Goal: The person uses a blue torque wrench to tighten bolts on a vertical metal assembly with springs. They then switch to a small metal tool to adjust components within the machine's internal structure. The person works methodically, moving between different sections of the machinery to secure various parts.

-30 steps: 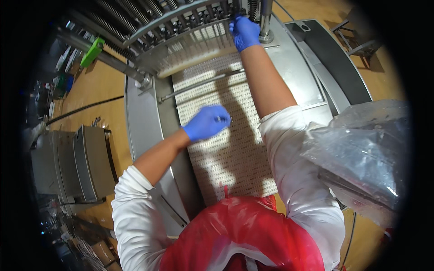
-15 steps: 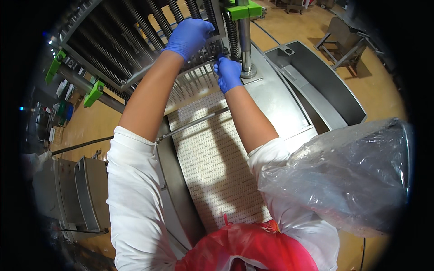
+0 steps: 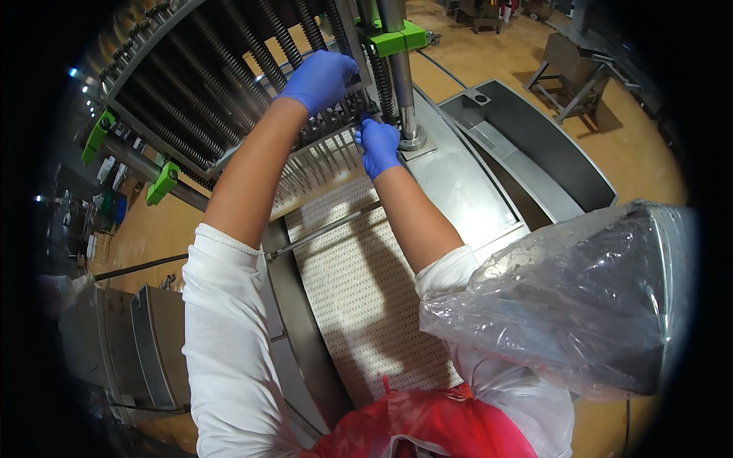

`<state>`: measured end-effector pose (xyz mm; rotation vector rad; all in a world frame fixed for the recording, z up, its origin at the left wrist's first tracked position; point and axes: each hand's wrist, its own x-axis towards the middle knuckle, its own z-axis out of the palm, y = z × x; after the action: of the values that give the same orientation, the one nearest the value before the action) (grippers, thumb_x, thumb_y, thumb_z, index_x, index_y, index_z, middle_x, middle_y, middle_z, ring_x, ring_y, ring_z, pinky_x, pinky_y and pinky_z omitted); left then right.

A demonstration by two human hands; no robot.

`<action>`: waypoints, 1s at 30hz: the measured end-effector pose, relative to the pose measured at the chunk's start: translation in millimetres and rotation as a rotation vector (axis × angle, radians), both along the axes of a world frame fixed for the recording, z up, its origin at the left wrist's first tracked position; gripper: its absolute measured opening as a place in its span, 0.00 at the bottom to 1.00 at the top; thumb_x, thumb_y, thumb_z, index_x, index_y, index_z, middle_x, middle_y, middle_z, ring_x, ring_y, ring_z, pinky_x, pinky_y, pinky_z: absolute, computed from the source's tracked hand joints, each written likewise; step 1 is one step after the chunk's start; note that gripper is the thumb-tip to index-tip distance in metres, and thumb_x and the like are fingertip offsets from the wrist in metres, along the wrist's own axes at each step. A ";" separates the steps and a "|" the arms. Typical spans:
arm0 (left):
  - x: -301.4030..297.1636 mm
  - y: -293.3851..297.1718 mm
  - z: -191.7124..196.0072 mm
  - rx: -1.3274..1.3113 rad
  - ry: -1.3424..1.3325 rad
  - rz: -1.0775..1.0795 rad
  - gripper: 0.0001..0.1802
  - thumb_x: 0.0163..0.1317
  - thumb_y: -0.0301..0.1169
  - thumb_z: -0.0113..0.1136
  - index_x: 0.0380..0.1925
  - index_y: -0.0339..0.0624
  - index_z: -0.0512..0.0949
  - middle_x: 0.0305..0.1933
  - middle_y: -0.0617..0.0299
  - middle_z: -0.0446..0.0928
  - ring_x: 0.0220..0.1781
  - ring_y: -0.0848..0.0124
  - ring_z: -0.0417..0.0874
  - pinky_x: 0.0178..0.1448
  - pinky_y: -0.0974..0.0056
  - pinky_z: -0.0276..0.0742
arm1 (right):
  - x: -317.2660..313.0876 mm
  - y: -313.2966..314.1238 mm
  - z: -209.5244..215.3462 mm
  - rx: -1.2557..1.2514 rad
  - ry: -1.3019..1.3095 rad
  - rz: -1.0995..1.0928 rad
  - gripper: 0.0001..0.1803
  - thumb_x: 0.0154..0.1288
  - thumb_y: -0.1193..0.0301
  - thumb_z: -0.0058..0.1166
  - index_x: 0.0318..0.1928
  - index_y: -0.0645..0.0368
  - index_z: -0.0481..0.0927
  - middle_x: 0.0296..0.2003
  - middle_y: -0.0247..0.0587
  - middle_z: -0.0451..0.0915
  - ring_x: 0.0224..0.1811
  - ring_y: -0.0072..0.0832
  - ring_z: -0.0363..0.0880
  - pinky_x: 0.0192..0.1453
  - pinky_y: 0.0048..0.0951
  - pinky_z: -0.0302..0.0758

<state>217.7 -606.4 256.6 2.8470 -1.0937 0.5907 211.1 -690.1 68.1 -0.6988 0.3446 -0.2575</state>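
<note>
Both my hands wear blue gloves and reach up to the near end of a metal machine head lined with coil springs. My left hand curls among the springs beside the head's frame; its fingertips are hidden. Lower and to the right, my right hand is closed at the corner of the row of thin needles, near the steel post. Whatever sits in its fingers is too small or hidden. Below the needles runs a white perforated conveyor belt, with a metal rod across it.
Clear plastic covers a box-shaped thing at my right forearm. Green clamps sit on the posts. A grey metal trough adjoins the machine's right side. A metal stand is on the yellow floor farther off.
The whole view has shifted slightly. Both hands keep nearly the same places on the machine, with only small movement of the fingers.
</note>
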 end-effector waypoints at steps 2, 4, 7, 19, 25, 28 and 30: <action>-1.2 -3.3 -0.3 -0.010 -0.005 0.054 0.14 0.57 0.25 0.62 0.42 0.50 0.88 0.41 0.53 0.87 0.44 0.54 0.88 0.53 0.54 0.83 | 2.0 -0.9 -1.5 -0.002 -0.006 -0.008 0.11 0.65 0.75 0.62 0.27 0.68 0.78 0.21 0.42 0.78 0.19 0.25 0.76 0.23 0.28 0.69; -1.4 -5.9 -1.5 -0.042 -0.002 0.044 0.13 0.57 0.26 0.63 0.42 0.49 0.88 0.41 0.52 0.86 0.43 0.54 0.88 0.52 0.54 0.83 | 5.4 -2.7 -4.6 -0.018 -0.003 -0.005 0.11 0.65 0.76 0.62 0.27 0.67 0.78 0.20 0.42 0.78 0.18 0.26 0.76 0.23 0.28 0.69; 4.3 5.1 -8.6 -0.113 -0.006 -0.040 0.10 0.58 0.27 0.65 0.40 0.45 0.89 0.40 0.49 0.86 0.41 0.53 0.87 0.48 0.54 0.83 | 4.9 -0.6 -6.6 -0.026 -0.011 0.002 0.11 0.65 0.75 0.61 0.26 0.67 0.78 0.20 0.42 0.78 0.18 0.26 0.76 0.23 0.27 0.69; -2.9 -1.1 -33.8 -0.388 -0.122 0.070 0.09 0.56 0.33 0.66 0.36 0.47 0.90 0.39 0.55 0.87 0.42 0.58 0.88 0.53 0.58 0.83 | 3.1 2.8 -5.6 -0.033 -0.012 -0.038 0.14 0.66 0.73 0.62 0.24 0.65 0.78 0.19 0.40 0.78 0.19 0.25 0.75 0.24 0.29 0.68; -8.5 -12.2 -41.4 -0.700 -0.022 0.156 0.10 0.54 0.35 0.67 0.34 0.44 0.89 0.37 0.53 0.87 0.39 0.58 0.89 0.51 0.59 0.83 | 3.1 3.5 -5.2 -0.043 0.011 -0.070 0.15 0.67 0.73 0.63 0.23 0.64 0.78 0.19 0.41 0.78 0.18 0.24 0.74 0.24 0.30 0.67; -15.0 -13.9 -47.6 -0.803 -0.064 0.206 0.11 0.54 0.36 0.67 0.34 0.42 0.89 0.36 0.51 0.87 0.39 0.57 0.89 0.50 0.59 0.83 | 0.5 7.1 -3.1 -0.054 0.027 -0.072 0.16 0.67 0.72 0.63 0.21 0.64 0.78 0.19 0.41 0.78 0.18 0.25 0.74 0.24 0.30 0.68; -20.1 -14.0 -46.4 -0.758 -0.080 0.265 0.12 0.55 0.37 0.67 0.34 0.41 0.89 0.36 0.50 0.87 0.39 0.56 0.89 0.51 0.58 0.83 | 1.6 5.8 -4.6 -0.053 0.017 -0.063 0.16 0.67 0.72 0.63 0.21 0.64 0.78 0.19 0.41 0.79 0.18 0.25 0.74 0.24 0.30 0.68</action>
<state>197.6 -620.4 210.2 2.3025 -0.3583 0.9022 212.7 -684.4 63.5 -0.7435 0.3781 -0.3217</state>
